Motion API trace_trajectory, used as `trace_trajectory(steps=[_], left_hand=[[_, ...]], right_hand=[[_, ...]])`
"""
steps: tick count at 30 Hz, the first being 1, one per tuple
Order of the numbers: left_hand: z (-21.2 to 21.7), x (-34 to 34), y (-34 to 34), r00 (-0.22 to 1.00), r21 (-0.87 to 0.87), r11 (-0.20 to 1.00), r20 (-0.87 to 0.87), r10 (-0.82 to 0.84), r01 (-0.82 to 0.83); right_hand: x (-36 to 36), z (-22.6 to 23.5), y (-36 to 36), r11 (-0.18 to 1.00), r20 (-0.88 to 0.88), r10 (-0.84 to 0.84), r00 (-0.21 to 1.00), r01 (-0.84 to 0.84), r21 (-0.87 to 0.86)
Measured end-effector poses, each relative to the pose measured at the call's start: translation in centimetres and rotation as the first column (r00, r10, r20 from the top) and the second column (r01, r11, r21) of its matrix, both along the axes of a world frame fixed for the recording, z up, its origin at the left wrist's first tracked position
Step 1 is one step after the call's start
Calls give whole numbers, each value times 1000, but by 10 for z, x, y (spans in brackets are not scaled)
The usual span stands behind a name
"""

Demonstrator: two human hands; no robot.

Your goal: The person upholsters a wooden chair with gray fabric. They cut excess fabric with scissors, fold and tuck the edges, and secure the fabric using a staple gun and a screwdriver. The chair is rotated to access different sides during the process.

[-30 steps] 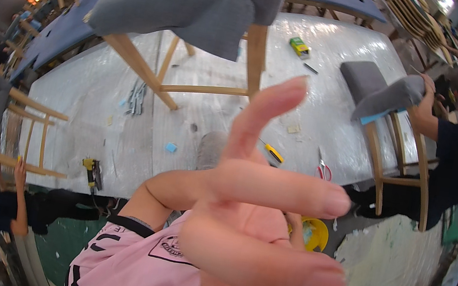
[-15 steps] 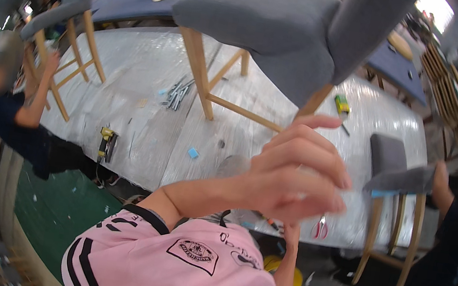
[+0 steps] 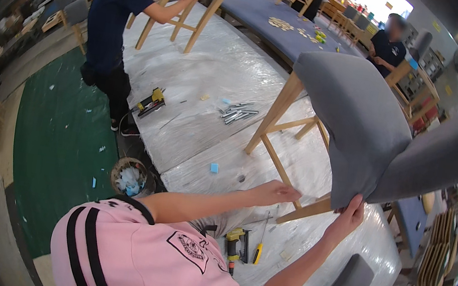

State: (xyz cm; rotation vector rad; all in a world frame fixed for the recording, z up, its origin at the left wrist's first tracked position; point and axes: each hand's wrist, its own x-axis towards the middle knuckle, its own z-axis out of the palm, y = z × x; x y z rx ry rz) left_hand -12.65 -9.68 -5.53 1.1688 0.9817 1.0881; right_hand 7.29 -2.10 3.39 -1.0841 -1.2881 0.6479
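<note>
Just below the left hand [image 3: 276, 193], a pink shirt [image 3: 133, 247] is bearing a black-outlined badge [image 3: 189, 251] with small lettering inside. Far beyond that hand, leftward, a person's dark shirt [image 3: 109, 15] is showing pale marks, perhaps print. Far past the right hand [image 3: 351, 215], yellow wall signs [image 3: 436, 25] are appearing too small for reading.

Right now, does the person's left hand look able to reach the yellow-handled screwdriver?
Probably yes: the left hand is near the yellow-handled screwdriver, nothing visible blocks the way, and the nail gun lies beside it, not over it.
</note>
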Motion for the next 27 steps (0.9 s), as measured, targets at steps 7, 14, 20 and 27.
trace_trajectory(steps=[7, 14, 20, 27], left_hand=[[69, 57, 78, 513, -11, 980, 853, -95, 199], [96, 80, 72, 542, -170, 963, 840, 32, 207], [75, 89, 94, 721, -74, 997, 690, 60, -13], [81, 88, 82, 728, -155, 988, 676, 111, -6]], right_hand=[[4, -6, 5, 994, -58, 107, 993, -106, 27], [11, -8, 4, 990, -63, 136, 989, -139, -31], [-8, 2, 8, 1000, -40, -14, 999, 13, -13], [-19, 3, -3, 990, -290, 111, 951, -131, -51]])
